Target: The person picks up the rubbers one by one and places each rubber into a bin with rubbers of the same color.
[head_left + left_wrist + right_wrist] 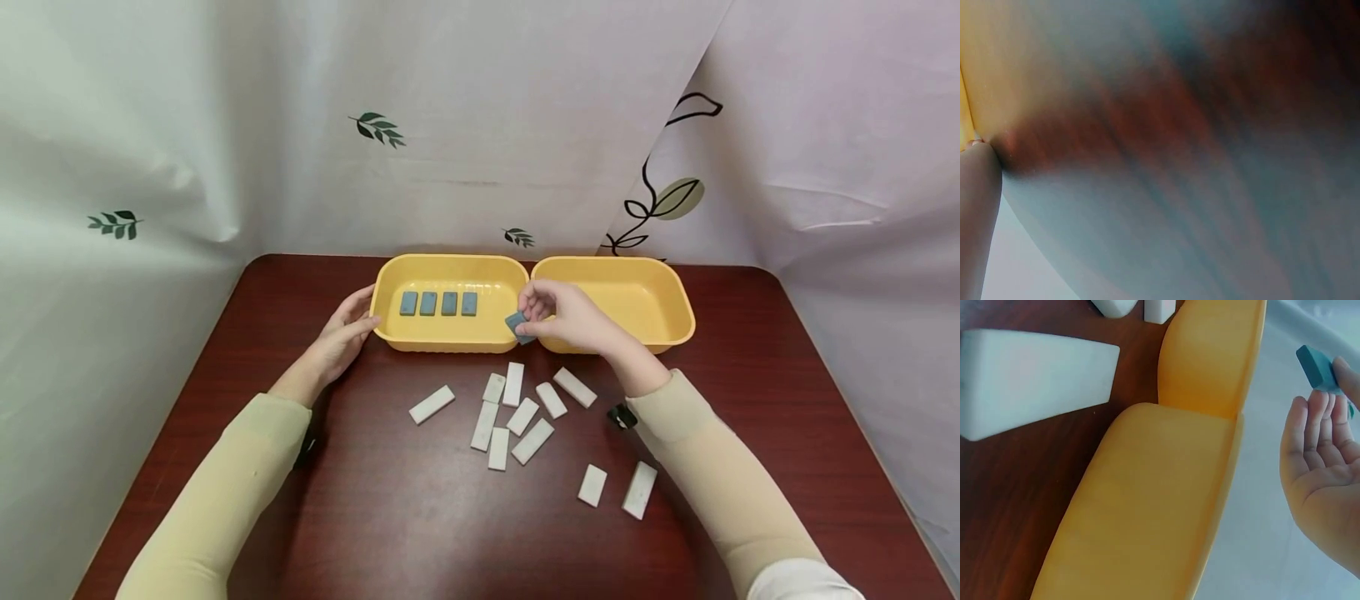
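Currently, the right hand [561,315] pinches one blue-grey rectangular tile [517,323] between thumb and fingertips, holding it tilted over the right end of the left yellow tub [450,345]. The left hand [341,333] has its fingers extended, resting against that tub's outer left end, its thumb at the rim. Between the two hands, inside the tub, four blue-grey tiles [448,303] stand apart in a row, closer to the left hand than to its partner. Just beyond the right hand and partly behind it sits the right yellow tub [645,304], its end beside the first tub.

Nearer the person than the right hand, white rectangular blocks [533,441] lie scattered at various angles, most of them clustered below it; one lies off toward the left hand, and two lie beside the right forearm. A small black device [622,416] shows at the right sleeve [720,475]. Under everything is a dark red-brown table [390,517]; past both hands hangs a pale sheet [450,192] printed with leaf sprigs.
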{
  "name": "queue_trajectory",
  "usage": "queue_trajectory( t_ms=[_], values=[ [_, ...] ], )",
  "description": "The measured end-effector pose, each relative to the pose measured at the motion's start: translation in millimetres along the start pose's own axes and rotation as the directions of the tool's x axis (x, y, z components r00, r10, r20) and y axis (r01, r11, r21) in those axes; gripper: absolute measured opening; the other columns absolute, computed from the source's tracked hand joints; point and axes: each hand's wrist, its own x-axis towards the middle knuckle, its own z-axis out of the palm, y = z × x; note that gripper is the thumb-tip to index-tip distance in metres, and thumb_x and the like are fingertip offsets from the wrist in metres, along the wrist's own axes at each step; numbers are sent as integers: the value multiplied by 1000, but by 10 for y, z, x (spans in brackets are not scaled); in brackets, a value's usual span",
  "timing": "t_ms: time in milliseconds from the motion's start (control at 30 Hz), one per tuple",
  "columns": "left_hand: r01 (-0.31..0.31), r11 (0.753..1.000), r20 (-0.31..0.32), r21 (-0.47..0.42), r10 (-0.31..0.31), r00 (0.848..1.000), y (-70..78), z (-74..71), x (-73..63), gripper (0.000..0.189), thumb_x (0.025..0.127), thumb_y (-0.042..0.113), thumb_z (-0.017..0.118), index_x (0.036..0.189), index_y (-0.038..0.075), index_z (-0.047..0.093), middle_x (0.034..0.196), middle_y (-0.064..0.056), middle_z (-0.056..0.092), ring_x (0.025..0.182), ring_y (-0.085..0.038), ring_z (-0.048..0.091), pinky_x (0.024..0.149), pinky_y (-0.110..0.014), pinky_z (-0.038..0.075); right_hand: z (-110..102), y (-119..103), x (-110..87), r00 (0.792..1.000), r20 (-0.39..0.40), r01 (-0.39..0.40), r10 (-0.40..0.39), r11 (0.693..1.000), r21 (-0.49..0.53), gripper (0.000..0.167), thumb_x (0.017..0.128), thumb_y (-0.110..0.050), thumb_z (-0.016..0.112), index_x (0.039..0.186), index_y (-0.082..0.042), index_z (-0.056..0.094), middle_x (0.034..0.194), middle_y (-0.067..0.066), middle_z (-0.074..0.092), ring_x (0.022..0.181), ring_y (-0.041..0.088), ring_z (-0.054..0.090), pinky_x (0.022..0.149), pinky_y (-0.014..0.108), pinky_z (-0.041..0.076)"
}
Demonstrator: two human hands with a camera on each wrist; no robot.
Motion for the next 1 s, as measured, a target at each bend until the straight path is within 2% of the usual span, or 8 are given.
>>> queue_trajectory(
  t_ms=[367, 667, 833, 1000],
  values=[
    [-2, 1000, -3, -5, 2, 1000, -18, -13, 2, 64, 106, 0, 52, 164, 15, 31, 148, 10, 45, 137, -8, 44, 111, -14, 40, -2, 87, 334, 992, -100, -69, 71, 997, 30, 24, 88, 1, 84, 104, 2, 66, 93, 10, 66, 86, 17, 61, 75, 18, 54],
    [7, 1000, -3, 2, -7, 1000, -8, -18, 8, 64, 107, 0, 50, 166, 15, 29, 151, 10, 43, 142, -11, 40, 112, -14, 39, 61, 159, 537, 988, -112, -105, 107, 994, 22, 24, 89, -1, 84, 106, 3, 67, 96, 10, 66, 85, 16, 60, 75, 17, 52],
    [-2, 1000, 1, -5, 2, 1000, -13, -19, 5, 64, 107, 0, 51, 165, 15, 29, 151, 9, 43, 141, -11, 41, 111, -14, 39, 72, 197, 648, 989, -114, -99, 97, 995, -7, 22, 90, -2, 82, 107, 3, 68, 97, 11, 67, 83, 15, 60, 74, 18, 51],
    [-10, 1000, 6, 5, 10, 1000, -14, -17, 7, 65, 107, 2, 52, 166, 14, 28, 154, 8, 41, 141, -11, 41, 111, -14, 39, 62, 205, 736, 985, -118, -130, 123, 990, -60, 20, 92, -7, 82, 106, -1, 68, 97, 10, 67, 83, 16, 60, 75, 20, 51]
  ],
)
